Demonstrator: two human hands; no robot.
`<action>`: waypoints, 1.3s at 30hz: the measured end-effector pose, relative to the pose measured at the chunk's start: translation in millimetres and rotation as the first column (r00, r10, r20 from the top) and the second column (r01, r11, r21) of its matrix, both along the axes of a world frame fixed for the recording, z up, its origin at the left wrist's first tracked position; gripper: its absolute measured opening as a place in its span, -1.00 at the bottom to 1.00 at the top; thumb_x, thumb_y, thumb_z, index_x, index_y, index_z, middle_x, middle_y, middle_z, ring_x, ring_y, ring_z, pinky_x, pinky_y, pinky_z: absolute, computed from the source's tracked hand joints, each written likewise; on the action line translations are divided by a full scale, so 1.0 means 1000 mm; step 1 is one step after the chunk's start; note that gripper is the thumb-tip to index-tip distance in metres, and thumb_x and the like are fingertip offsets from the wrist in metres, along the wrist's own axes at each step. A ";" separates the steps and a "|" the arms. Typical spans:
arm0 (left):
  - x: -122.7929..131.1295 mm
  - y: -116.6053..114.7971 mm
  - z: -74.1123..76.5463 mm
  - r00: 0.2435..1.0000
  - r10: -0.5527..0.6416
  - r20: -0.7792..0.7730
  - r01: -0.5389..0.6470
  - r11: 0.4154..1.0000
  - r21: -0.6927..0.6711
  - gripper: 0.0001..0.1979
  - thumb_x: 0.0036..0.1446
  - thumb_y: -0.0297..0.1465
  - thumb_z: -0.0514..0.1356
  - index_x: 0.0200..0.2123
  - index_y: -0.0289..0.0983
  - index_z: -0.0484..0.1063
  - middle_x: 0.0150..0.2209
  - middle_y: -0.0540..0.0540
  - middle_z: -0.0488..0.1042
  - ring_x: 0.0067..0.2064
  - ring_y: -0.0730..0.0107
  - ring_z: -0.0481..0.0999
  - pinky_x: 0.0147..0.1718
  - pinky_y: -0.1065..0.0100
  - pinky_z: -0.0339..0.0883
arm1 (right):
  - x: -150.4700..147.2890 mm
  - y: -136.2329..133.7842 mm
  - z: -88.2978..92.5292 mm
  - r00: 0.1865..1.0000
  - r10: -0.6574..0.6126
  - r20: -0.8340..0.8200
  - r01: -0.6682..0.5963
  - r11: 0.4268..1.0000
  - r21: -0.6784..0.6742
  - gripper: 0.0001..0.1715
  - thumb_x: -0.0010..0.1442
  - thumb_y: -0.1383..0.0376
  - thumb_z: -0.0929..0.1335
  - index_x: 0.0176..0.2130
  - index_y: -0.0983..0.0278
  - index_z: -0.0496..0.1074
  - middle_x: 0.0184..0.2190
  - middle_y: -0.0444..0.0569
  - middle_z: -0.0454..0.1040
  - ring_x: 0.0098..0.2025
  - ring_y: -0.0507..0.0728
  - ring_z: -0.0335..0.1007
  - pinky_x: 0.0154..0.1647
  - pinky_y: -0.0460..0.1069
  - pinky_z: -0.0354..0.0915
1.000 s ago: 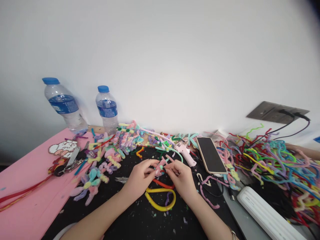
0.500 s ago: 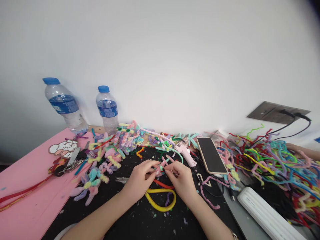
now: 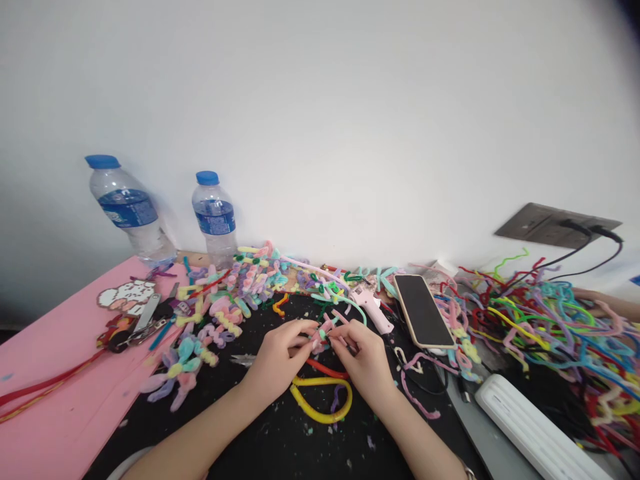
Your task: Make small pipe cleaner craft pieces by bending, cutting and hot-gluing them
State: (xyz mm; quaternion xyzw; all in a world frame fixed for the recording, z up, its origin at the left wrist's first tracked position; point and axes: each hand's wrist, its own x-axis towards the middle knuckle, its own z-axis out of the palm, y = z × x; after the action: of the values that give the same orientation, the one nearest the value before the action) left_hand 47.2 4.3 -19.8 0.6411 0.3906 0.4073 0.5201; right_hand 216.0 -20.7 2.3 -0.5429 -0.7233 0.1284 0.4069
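Observation:
Between the fingertips of both hands is a small pink and mint pipe cleaner piece (image 3: 325,329), partly covered by the fingers. My left hand (image 3: 283,353) pinches it from the left side. My right hand (image 3: 361,353) grips its right side, thumb and forefinger together. Just below the hands lie a yellow pipe cleaner loop (image 3: 320,419) and a red pipe cleaner (image 3: 327,368) on the black mat (image 3: 280,440). Metal blade tips (image 3: 243,360) poke out beside my left wrist. Beyond my right hand rests a pink glue gun (image 3: 373,310).
Shaped pastel pipe cleaners (image 3: 225,313) are heaped left and back. A phone (image 3: 425,311) lies to the right, near a tangle of loose pipe cleaners (image 3: 555,320) and a white power strip (image 3: 535,423). Two bottles (image 3: 215,217) stand against the wall. Another person's arm (image 3: 610,305) shows far right.
Both hands stay in nearly the same place, with only slight finger movement around the pink and mint pipe cleaner piece. Everything else on the table looks the same.

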 end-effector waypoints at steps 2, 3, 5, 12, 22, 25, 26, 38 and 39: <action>0.000 0.000 -0.001 1.000 0.005 0.007 -0.004 1.000 -0.020 -0.78 0.09 -0.42 0.14 -0.15 -0.27 0.40 -0.19 -0.12 0.50 -0.24 0.29 0.58 -0.24 0.34 0.51 | -0.001 0.000 0.002 1.000 0.008 -0.006 -0.008 1.000 0.025 -0.87 0.07 0.46 0.32 -0.41 0.29 0.45 -0.57 -0.14 0.34 -0.57 0.03 0.23 -0.60 -0.09 0.11; 0.000 0.000 -0.001 1.000 0.005 0.009 -0.005 1.000 -0.027 -0.78 0.09 -0.42 0.14 -0.15 -0.27 0.40 -0.20 -0.12 0.50 -0.24 0.29 0.58 -0.24 0.35 0.51 | -0.001 -0.001 0.003 1.000 0.010 -0.007 -0.009 0.999 0.037 -0.87 0.08 0.45 0.32 -0.40 0.28 0.45 -0.56 -0.13 0.36 -0.56 0.03 0.24 -0.61 -0.09 0.11; 0.000 0.000 -0.001 1.000 0.001 0.015 0.000 0.999 -0.036 -0.78 0.09 -0.42 0.14 -0.15 -0.27 0.40 -0.20 -0.12 0.50 -0.24 0.29 0.58 -0.24 0.35 0.51 | -0.002 -0.001 0.004 1.000 0.010 -0.003 -0.010 0.999 0.053 -0.87 0.09 0.45 0.31 -0.38 0.27 0.44 -0.54 -0.12 0.38 -0.55 0.04 0.26 -0.61 -0.08 0.12; 0.000 -0.003 0.000 1.000 -0.010 -0.010 0.010 1.000 -0.017 -0.77 0.08 -0.43 0.15 -0.14 -0.27 0.41 -0.17 -0.13 0.51 -0.23 0.28 0.58 -0.24 0.36 0.51 | -0.002 -0.002 -0.002 0.999 0.032 0.007 -0.032 0.998 0.045 -0.87 0.11 0.45 0.31 -0.37 0.26 0.44 -0.48 -0.08 0.45 -0.51 0.07 0.33 -0.54 -0.06 0.21; -0.001 -0.001 0.001 0.998 -0.001 -0.058 0.004 0.999 0.048 -0.77 0.09 -0.47 0.14 -0.15 -0.26 0.43 -0.18 -0.11 0.53 -0.22 0.31 0.58 -0.24 0.40 0.49 | -0.001 -0.002 -0.005 0.999 0.033 -0.004 -0.033 0.998 0.046 -0.84 0.11 0.49 0.31 -0.40 0.26 0.43 -0.51 -0.10 0.43 -0.51 0.06 0.31 -0.51 -0.05 0.20; -0.001 -0.001 0.002 0.998 0.000 -0.061 0.004 0.998 0.057 -0.76 0.09 -0.47 0.13 -0.14 -0.25 0.43 -0.20 -0.09 0.54 -0.22 0.33 0.58 -0.24 0.41 0.49 | -0.001 -0.003 -0.005 0.999 0.033 -0.008 -0.033 0.998 0.044 -0.85 0.11 0.48 0.32 -0.40 0.26 0.43 -0.53 -0.10 0.42 -0.53 0.06 0.29 -0.53 -0.06 0.17; -0.001 -0.001 0.002 0.998 0.003 -0.063 0.001 0.998 0.059 -0.76 0.09 -0.47 0.13 -0.14 -0.25 0.43 -0.21 -0.09 0.54 -0.22 0.33 0.58 -0.24 0.41 0.49 | -0.001 -0.003 -0.005 0.999 0.032 -0.011 -0.032 0.998 0.045 -0.85 0.11 0.48 0.32 -0.40 0.26 0.43 -0.53 -0.10 0.41 -0.53 0.05 0.28 -0.53 -0.06 0.18; 0.000 -0.002 0.005 0.995 0.042 -0.091 -0.036 0.997 0.071 -0.76 0.07 -0.44 0.15 -0.14 -0.25 0.43 -0.27 -0.08 0.56 -0.25 0.32 0.57 -0.25 0.37 0.48 | -0.001 -0.002 -0.003 0.999 0.041 0.000 -0.041 0.998 0.039 -0.84 0.14 0.46 0.30 -0.40 0.27 0.43 -0.53 -0.11 0.39 -0.51 0.04 0.26 -0.49 -0.07 0.18; 0.000 -0.002 0.005 0.995 0.051 -0.091 -0.046 0.997 0.063 -0.76 0.07 -0.43 0.15 -0.15 -0.25 0.43 -0.28 -0.08 0.56 -0.25 0.31 0.57 -0.27 0.36 0.48 | -0.002 -0.003 -0.002 0.999 0.037 0.000 -0.037 0.998 0.041 -0.85 0.14 0.45 0.29 -0.40 0.27 0.43 -0.52 -0.11 0.39 -0.52 0.04 0.26 -0.50 -0.07 0.18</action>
State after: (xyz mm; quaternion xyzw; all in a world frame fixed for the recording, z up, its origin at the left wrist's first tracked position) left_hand 46.9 2.8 -14.3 0.6650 0.4172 0.4015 0.4718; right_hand 214.4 -23.2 0.0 -0.5208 -0.7356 0.1212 0.4159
